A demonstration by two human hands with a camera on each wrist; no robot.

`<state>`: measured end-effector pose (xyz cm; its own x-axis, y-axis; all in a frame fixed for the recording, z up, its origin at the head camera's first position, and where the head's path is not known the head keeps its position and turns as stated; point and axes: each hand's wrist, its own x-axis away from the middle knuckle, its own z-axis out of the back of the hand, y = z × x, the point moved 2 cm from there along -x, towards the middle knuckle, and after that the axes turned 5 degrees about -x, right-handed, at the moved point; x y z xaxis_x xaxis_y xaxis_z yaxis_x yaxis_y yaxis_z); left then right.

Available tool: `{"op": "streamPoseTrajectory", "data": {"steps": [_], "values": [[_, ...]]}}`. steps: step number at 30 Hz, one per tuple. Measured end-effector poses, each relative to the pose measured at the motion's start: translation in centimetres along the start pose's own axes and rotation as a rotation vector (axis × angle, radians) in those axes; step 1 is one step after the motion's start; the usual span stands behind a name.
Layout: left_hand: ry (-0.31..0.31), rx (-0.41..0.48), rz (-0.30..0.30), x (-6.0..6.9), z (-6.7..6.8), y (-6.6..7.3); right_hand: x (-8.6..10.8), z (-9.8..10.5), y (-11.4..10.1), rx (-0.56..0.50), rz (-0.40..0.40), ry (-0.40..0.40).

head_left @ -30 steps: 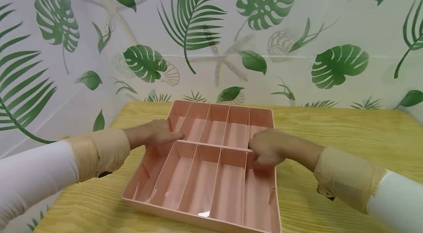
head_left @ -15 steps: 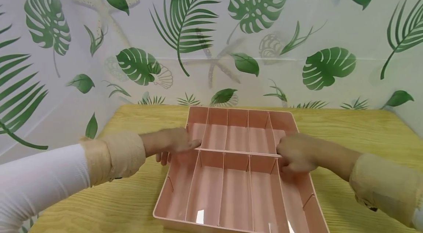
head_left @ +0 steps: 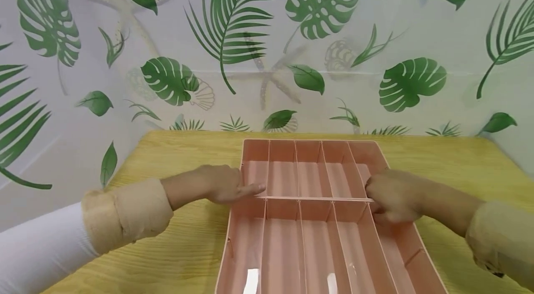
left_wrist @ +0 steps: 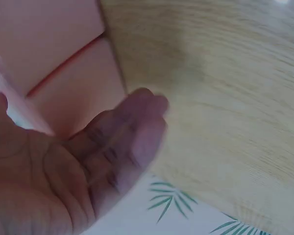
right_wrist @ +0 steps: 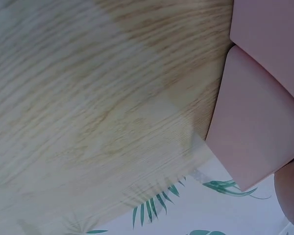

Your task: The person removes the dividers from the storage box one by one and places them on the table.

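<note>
Two pink divided organizer trays stand end to end in the head view: a far tray [head_left: 308,178] and a near tray [head_left: 288,247], their end walls meeting. My left hand [head_left: 223,185] is at the left end of that joint, with its thumb stretched over the rim. In the left wrist view, its fingers [left_wrist: 122,137] extend loosely beside the outer walls. My right hand [head_left: 396,195] grips the joined walls at the right, thumb in the near tray and curled fingers in the far one. Its fingertips are hidden. Little of it shows in the right wrist view.
A wood-grain table [head_left: 175,150] lies beneath the trays. Behind it hangs a white backdrop [head_left: 333,80] with a green leaf print. The near tray's front runs out of the head view at the bottom.
The trays have shifted right and turned straighter, and now sit lower in view. Both hands moved along with them. The left fingers, visible below the hand half a second ago, are now out of sight there.
</note>
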<state>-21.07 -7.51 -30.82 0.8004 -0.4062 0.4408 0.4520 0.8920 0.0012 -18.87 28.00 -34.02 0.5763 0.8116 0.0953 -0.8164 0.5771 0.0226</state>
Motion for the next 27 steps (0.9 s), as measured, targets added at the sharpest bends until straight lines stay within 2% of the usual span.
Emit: {"op": "streamPoseTrajectory", "data": {"steps": [2,4,5,7,9,12,15,18,20,23,27], "values": [[0.049,-0.065,-0.005,0.6,0.6,-0.3,0.1,0.1,-0.1,0.015,0.016,0.015],[0.152,-0.121,-0.019,1.5,1.3,-0.2,0.0,0.2,-0.2,0.019,0.03,0.028],[0.213,-0.132,-0.045,1.9,1.5,0.0,0.0,0.2,-0.3,0.019,0.033,0.029],[0.33,-0.134,-0.132,2.5,2.0,0.6,0.0,0.3,-0.3,0.019,0.037,0.034],[0.387,-0.115,-0.238,2.8,2.1,1.3,0.1,0.3,-0.3,0.019,0.028,0.038],[0.373,-0.034,-0.381,2.4,1.8,2.1,0.3,0.2,-0.3,0.02,0.01,0.03],[0.334,0.048,-0.475,1.8,1.1,2.1,0.3,0.1,-0.3,0.018,0.007,0.021],[0.358,0.095,-0.559,1.6,0.3,1.8,0.2,-0.1,-0.4,0.023,0.017,0.019],[0.399,0.104,-0.584,1.7,-0.1,1.7,0.1,-0.1,-0.5,0.03,0.02,0.022],[0.462,0.104,-0.585,1.6,-0.3,1.7,0.2,0.0,-0.6,0.031,0.015,0.029],[0.499,0.1,-0.585,1.3,0.0,1.8,0.5,0.4,-0.5,0.029,-0.008,0.027]]}}
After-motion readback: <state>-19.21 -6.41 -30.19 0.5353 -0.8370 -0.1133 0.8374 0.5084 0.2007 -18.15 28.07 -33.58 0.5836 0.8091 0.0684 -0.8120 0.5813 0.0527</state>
